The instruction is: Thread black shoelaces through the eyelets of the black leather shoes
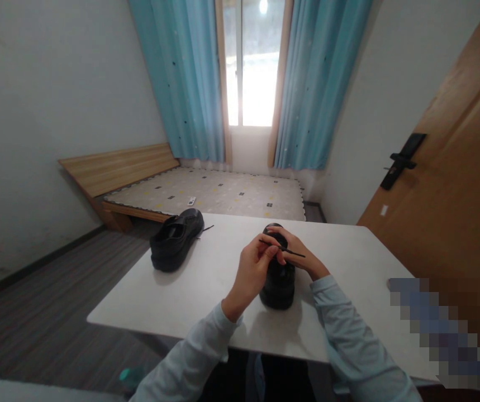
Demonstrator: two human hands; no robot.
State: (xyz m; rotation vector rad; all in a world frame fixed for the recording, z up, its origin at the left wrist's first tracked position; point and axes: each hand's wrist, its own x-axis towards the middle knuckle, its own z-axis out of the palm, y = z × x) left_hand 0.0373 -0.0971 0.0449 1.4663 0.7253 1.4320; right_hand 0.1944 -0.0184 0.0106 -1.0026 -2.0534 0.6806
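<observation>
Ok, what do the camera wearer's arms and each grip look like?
Long, pale-blue sleeves, softly creased, end in plain cuffs; no markings or cables show. The left grip and right grip are bare hands without gloves.

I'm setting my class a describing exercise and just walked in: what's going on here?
A person is handling a lace over a shoe on a table. The left hand pinches the lace; the right hand lies against the shoe's right side, though whether it grips the lace too is hard to tell. The other shoe stands near the table's left edge, with neither hand on it.
</observation>
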